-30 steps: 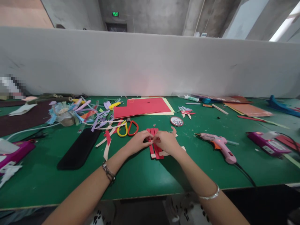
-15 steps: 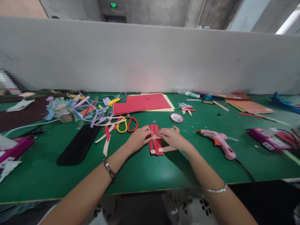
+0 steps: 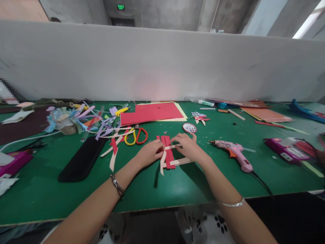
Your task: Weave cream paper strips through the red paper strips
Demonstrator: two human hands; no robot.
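Several red paper strips [image 3: 168,156] lie side by side in front of me, running away from me. Pale cream paper strips cross them, one [image 3: 170,147] between my hands and another [image 3: 181,161] nearer the table edge. My left hand [image 3: 151,151] is closed at the left side of the red strips, pinching a cream strip whose loose end [image 3: 163,165] hangs down toward me. My right hand [image 3: 188,146] has its fingers curled round the right part of the upper cream strip. Its fingertips are partly hidden.
Yellow-and-red-handled scissors [image 3: 137,136] lie beyond my left hand, by a black case [image 3: 81,159] and loose strips [image 3: 113,154]. Red card sheets [image 3: 152,113] and a round bead dish [image 3: 189,127] sit farther back. At right lies a pink glue gun [image 3: 236,154] with its cable.
The upper cream strip now stretches between my hands, with its left end showing bent toward me over the red strips. My right hand has shifted slightly from the weave.
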